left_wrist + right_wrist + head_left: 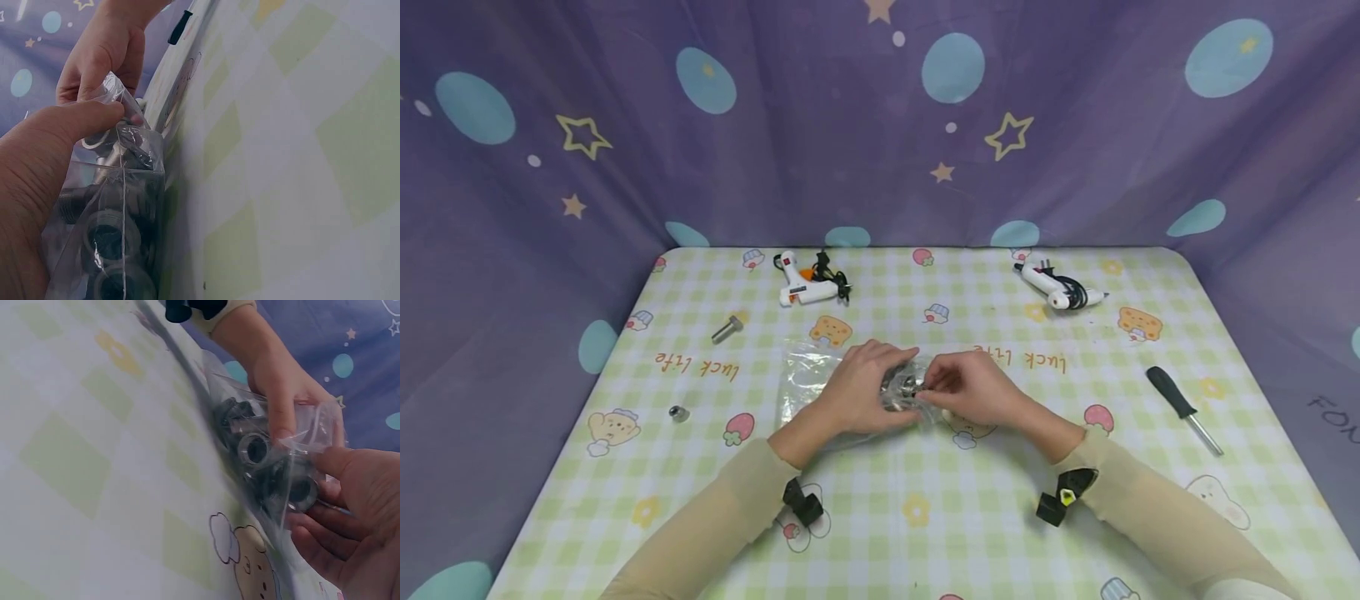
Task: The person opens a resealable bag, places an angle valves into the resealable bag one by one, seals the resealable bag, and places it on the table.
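A clear plastic bag (801,379) with several metal fittings inside lies near the middle of the table. My left hand (859,390) grips the bag from its left side, thumb and fingers spread around the bulging part. From the right, my right hand (976,388) pinches the bag's end between thumb and fingers. Round ring-like metal pieces (105,242) show through the plastic in the left wrist view. In the right wrist view, another ring-shaped fitting (254,449) sits near the left thumb. Plastic and fingers partly hide the contents.
A bolt (727,329) and a small metal nut (678,413) lie on the left. Two white glue guns with black cords stand at the back, one left (808,287), one right (1054,287). A dark-handled screwdriver (1183,408) lies at right. A purple curtain (880,167) hangs behind.
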Motion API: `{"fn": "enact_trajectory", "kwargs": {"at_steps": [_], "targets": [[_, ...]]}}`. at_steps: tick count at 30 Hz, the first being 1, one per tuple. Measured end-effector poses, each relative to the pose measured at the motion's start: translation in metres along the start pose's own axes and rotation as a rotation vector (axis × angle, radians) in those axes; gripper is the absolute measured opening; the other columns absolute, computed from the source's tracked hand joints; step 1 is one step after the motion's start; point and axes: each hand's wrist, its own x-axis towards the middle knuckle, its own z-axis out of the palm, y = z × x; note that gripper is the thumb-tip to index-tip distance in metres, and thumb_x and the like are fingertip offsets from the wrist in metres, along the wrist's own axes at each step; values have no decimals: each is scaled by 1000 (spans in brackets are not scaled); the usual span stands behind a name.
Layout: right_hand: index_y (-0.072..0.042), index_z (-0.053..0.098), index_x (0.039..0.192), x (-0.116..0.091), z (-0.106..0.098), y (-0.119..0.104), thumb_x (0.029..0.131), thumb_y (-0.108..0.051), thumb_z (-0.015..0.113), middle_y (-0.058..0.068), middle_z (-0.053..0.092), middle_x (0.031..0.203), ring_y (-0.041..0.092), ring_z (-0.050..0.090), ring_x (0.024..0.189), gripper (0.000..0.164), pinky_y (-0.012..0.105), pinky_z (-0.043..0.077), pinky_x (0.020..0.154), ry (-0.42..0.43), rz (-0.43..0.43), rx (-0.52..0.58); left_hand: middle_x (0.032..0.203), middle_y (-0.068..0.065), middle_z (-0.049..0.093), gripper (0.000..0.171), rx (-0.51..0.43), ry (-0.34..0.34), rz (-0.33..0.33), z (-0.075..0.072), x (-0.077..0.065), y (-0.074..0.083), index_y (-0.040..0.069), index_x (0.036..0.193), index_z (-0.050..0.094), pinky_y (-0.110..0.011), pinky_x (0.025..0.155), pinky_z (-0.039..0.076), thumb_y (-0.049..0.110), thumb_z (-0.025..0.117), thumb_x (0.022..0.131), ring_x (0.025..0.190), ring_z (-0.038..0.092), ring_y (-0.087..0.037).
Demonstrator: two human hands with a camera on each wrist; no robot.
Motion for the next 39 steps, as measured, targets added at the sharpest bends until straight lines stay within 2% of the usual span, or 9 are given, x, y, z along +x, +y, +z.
{"fn": "enact_trajectory", "kwargs": {"at_steps": [2,7,14,17,22,25,31,34,39], "targets": [[-19,81,95,-1,1,-1,97,-22,80,-7,80,89,0,71,78,4,23,61,74,-18,-24,-20,135,-3,72,88,2,1,1,0,0,0,13,150,61,-52,112,49,56,87,77,126,63,-26],[-13,84,107,-5,0,1,103,-11,69,-1,80,99,1,66,79,15,23,58,72,-106,-104,-32,134,-3,73,88,1,7,7,0,-1,0,13,149,62,-51,111,49,58,87,77,125,63,-25],[-15,77,130,-11,-2,3,104,2,47,2,73,125,15,63,111,43,34,54,99,-258,-145,-57,136,-3,72,95,25,-6,-5,0,-1,1,15,151,60,-51,112,48,63,87,74,125,63,-25],[-16,77,129,-14,-1,4,103,1,47,3,71,120,14,58,104,43,33,51,93,-216,-118,-77,137,-3,71,97,36,-17,-9,1,0,1,15,152,59,-51,113,47,65,88,73,126,62,-25],[-16,80,113,-22,0,5,107,-10,60,0,73,99,6,58,82,22,25,52,76,-25,-1,-37,137,-4,72,98,36,-15,-6,1,0,1,15,152,59,-52,115,47,65,88,72,126,63,-27],[-14,79,105,-30,0,3,105,-17,66,-3,74,88,4,62,75,13,23,54,72,42,79,1,137,-4,71,98,38,-15,-4,1,1,2,15,152,59,-52,115,47,65,89,72,126,63,-27],[-12,73,105,-43,10,1,106,-22,67,-1,78,81,12,74,70,11,24,60,67,7,159,154,137,-4,71,98,48,-21,-16,0,1,2,17,152,59,-49,113,48,66,88,71,126,63,-26],[-13,69,103,-48,16,0,105,-23,69,0,79,83,15,75,68,10,25,60,63,35,177,195,138,-4,71,99,51,-24,-15,-1,1,2,17,152,59,-49,113,49,66,88,72,126,63,-26],[-13,72,92,-53,23,-1,103,-28,71,0,78,78,17,75,64,19,27,59,57,43,201,242,138,-5,71,98,43,-29,-11,0,1,2,16,152,59,-50,112,49,66,88,72,127,63,-27]]}}
